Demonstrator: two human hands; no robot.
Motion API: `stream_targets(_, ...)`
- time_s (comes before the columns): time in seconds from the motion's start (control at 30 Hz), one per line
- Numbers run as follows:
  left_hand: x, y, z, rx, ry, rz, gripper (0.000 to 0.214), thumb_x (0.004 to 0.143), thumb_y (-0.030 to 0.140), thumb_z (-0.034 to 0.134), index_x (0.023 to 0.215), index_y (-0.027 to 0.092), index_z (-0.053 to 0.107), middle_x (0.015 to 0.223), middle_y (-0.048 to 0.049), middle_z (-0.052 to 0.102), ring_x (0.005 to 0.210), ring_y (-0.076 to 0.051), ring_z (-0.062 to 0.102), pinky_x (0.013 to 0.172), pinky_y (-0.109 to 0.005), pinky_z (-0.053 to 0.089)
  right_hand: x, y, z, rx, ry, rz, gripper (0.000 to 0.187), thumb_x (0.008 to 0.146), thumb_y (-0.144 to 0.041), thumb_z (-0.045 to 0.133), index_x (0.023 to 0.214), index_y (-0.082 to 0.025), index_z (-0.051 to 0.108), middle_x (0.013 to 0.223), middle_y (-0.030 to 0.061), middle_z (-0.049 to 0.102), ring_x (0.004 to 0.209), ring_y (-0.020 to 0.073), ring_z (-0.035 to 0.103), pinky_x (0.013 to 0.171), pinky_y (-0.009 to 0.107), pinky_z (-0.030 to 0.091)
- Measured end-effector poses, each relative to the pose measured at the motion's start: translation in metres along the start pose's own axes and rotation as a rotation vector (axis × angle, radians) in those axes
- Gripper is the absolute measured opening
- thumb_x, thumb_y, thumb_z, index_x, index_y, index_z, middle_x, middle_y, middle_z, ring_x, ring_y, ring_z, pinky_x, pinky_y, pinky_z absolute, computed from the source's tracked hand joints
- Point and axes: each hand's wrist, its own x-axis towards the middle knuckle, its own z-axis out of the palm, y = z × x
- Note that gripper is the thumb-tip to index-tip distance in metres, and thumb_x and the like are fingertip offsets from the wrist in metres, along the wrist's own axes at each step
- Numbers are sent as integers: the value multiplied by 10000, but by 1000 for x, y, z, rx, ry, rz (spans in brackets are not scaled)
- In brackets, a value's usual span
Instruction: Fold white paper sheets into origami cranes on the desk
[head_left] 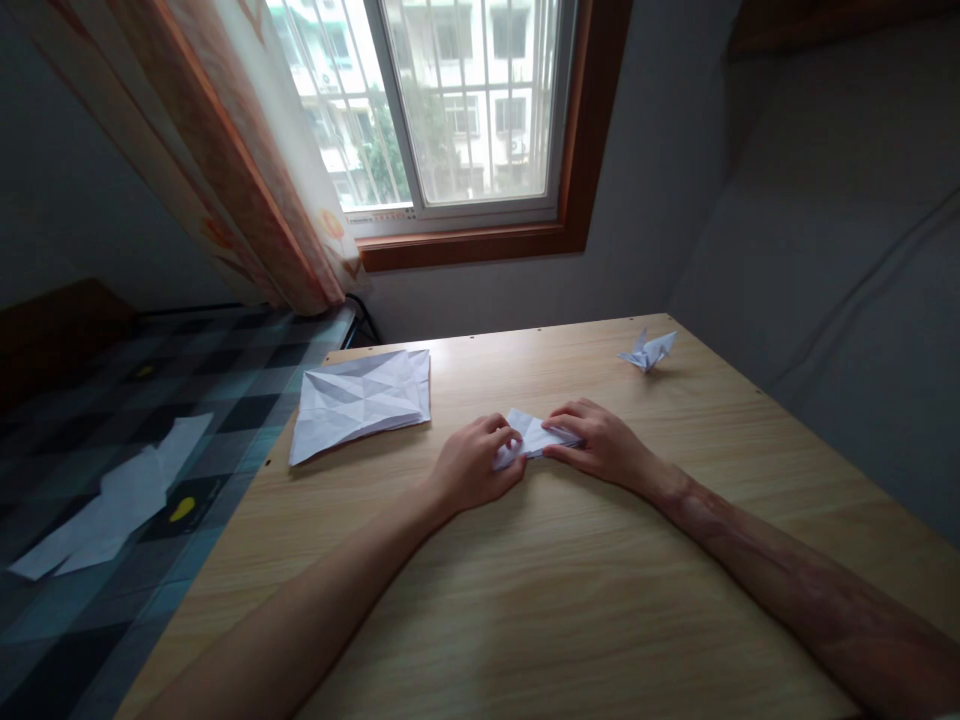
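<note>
A small folded piece of white paper [534, 434] lies on the wooden table between my two hands. My left hand [484, 460] grips its left end, the fingers curled over the top and the thumb at the near edge. On the right end, my right hand [592, 438] pinches the paper, fingers above and thumb along the near side. Several layers show at the paper's near edge. Both palms hide parts of the paper's ends.
Creased white sheets [364, 395] lie stacked at the table's back left. A folded paper crane [649, 350] stands at the back right. Left of the table [480, 620], white paper pieces [127, 500] rest on a checked bed [45, 470]. A window [480, 110] is beyond.
</note>
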Motion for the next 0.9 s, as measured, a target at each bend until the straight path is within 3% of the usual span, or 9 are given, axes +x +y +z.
stream_targets(0.17, 1, 1, -3, -27, 2, -53, 189, 963, 309, 670, 1100, 239, 779, 1046, -61, 738, 877, -204, 697, 769, -327, 538, 3, 2, 2, 34, 8, -6, 285, 1010, -425, 781, 1233, -248, 791, 1210, 124, 784, 1117, 322, 717, 987, 493, 582)
stream_targets(0.27, 0, 1, -2, 71, 11, -37, 193, 958, 274, 642, 1091, 229, 774, 1068, -74, 750, 912, -221, 702, 787, -340, 538, 4, 0, 1, 51, 18, -9, 248, 1012, -374, 774, 1225, -249, 790, 1204, 122, 782, 1113, 316, 720, 989, 484, 582)
stream_targets(0.47, 2, 7, 2, 238, -21, -22, 239, 976, 437, 673, 1016, 215, 752, 1060, -95, 742, 951, -257, 692, 771, -366, 538, 7, 0, 1, 51, 8, -20, 253, 945, -159, 743, 1184, -237, 780, 1189, 113, 772, 1086, 300, 720, 961, 450, 590)
stream_targets(0.57, 5, 10, 2, 289, -35, -65, 196, 1001, 374, 632, 1007, 220, 754, 1061, -87, 750, 971, -250, 699, 772, -356, 526, 10, -1, 2, 100, 40, -10, 266, 921, -96, 709, 1139, -229, 783, 1170, 107, 771, 1078, 287, 716, 949, 429, 592)
stream_targets(0.73, 11, 16, 0, 349, -80, -192, 167, 981, 352, 660, 1025, 219, 752, 1094, -87, 751, 974, -256, 712, 749, -350, 508, 22, -10, 5, 275, 188, 119, 269, 927, -87, 675, 1093, -256, 804, 1124, 66, 781, 1061, 245, 732, 953, 387, 588)
stream_targets(0.9, 23, 15, -3, 410, -127, -284, 208, 1033, 326, 576, 999, 199, 737, 1031, -101, 747, 907, -254, 724, 686, -341, 457, 41, -11, 23, 537, 330, 316, 215, 919, -226, 748, 1126, -258, 799, 1150, 58, 794, 1037, 238, 760, 956, 376, 611)
